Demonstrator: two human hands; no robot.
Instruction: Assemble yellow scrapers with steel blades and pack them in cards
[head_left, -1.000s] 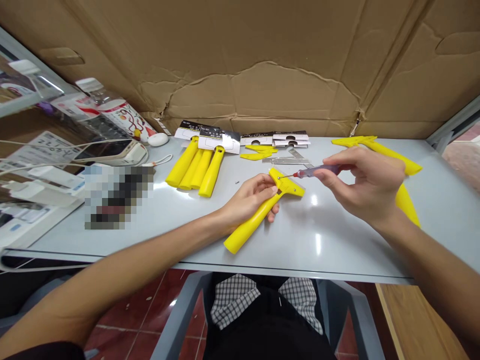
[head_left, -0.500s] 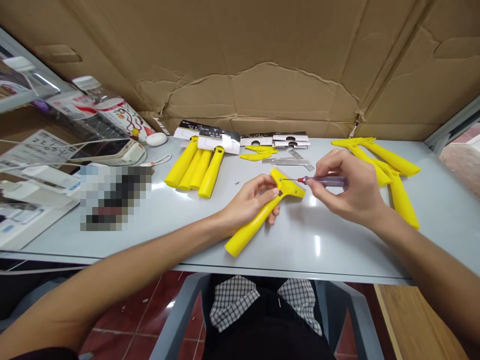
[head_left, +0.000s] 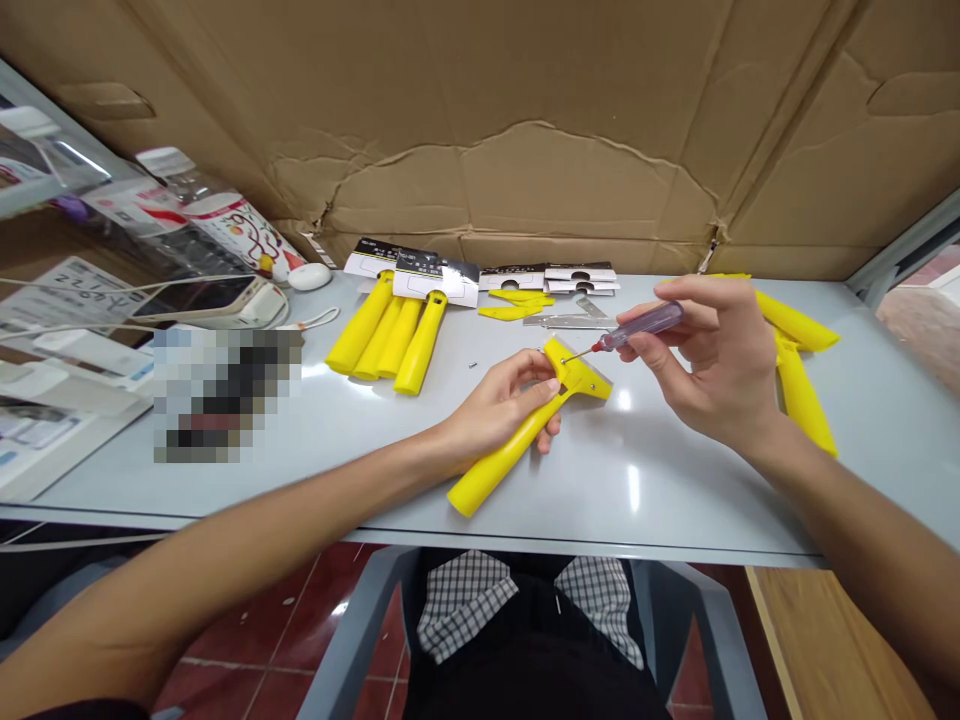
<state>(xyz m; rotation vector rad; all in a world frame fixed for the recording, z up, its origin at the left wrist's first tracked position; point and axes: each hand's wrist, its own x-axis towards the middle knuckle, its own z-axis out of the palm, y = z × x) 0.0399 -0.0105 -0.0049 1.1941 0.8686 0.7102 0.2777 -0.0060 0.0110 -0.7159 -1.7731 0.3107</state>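
My left hand [head_left: 517, 400] is closed around the neck of a yellow scraper [head_left: 506, 455], whose long handle slants down to the left. Two screws show on the scraper's head, and a thin blade edge runs along its far side. My right hand [head_left: 712, 360] pinches a screwdriver [head_left: 641, 325] with a translucent purple handle. Its tip meets the left screw on the head. Beyond the head lie loose metal blades [head_left: 570, 322] and small yellow plastic pieces [head_left: 517, 302]. A tiny screw [head_left: 472, 365] rests on the table left of the scraper.
Several yellow scrapers with card labels [head_left: 382, 325] lie at the back left. More yellow scraper parts [head_left: 806, 400] are at the right, partly behind my right hand. Folded cards [head_left: 581, 278], a phone [head_left: 217, 300], bottles [head_left: 240, 225] and boxes [head_left: 67, 430] stand around. Cardboard [head_left: 525, 120] forms the back.
My right hand has opened its fingers somewhat, and the screwdriver handle has tipped upward, its tip staying at the same screw. The left hand and scraper have hardly moved.
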